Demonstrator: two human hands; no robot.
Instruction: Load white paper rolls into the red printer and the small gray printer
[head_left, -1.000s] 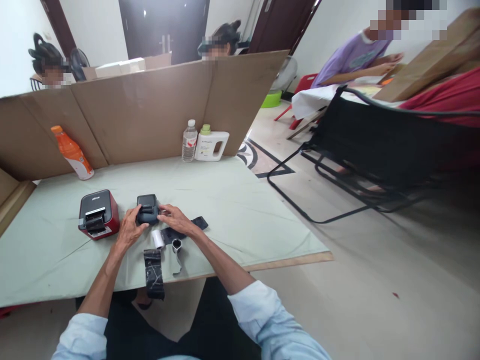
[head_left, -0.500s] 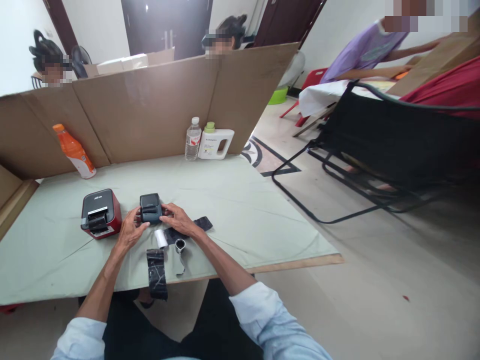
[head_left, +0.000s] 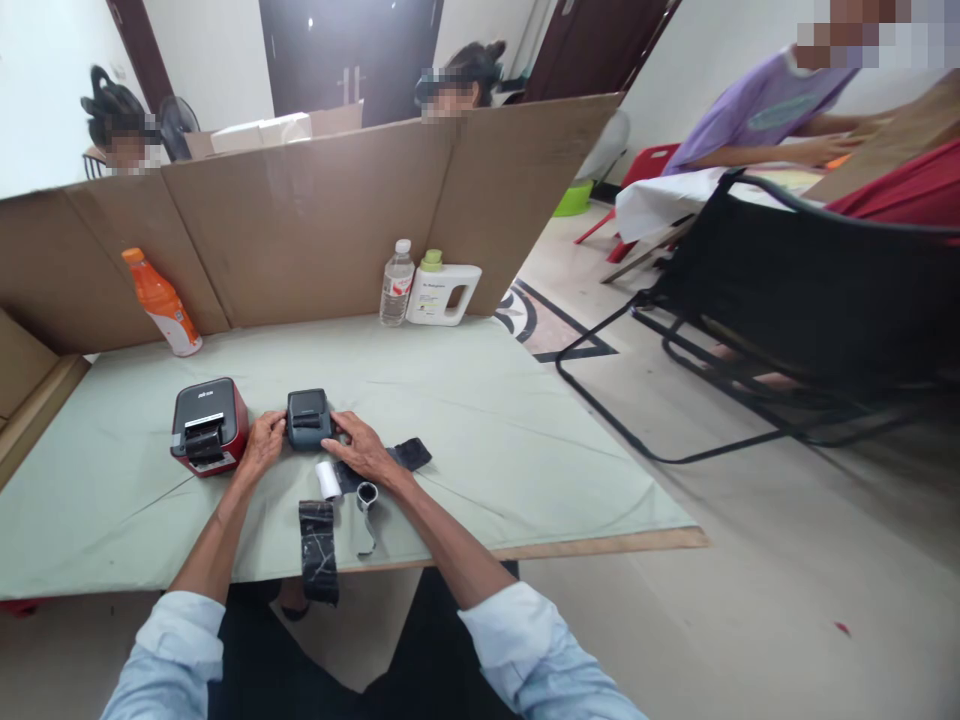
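Observation:
A small dark label printer (head_left: 308,420) lies on the cloth-covered table between my hands. My right hand (head_left: 363,446) grips its right side, the thumb at the near right corner. At the left edge, my left hand (head_left: 262,443) has its fingers curled together against the printer; the exact contact is hard to see. Just in front lies a white paper roll (head_left: 328,481). Beside it stands a small roll with a loose curling tail (head_left: 367,495). One black strip (head_left: 318,550) hangs over the near table edge; another black strip (head_left: 412,454) runs partly beneath my right forearm.
Left of my hands stands a larger red and black printer (head_left: 210,428). Along the cardboard wall (head_left: 315,220) are an orange bottle (head_left: 163,303), a clear water bottle (head_left: 397,285) and a white jug (head_left: 442,296). A black folding chair (head_left: 795,310) and other people are beyond.
My left thumb has drawn back from the printer's front, and the left fingers now bunch at its left edge. My right hand keeps its hold. The whole view has shifted slightly.

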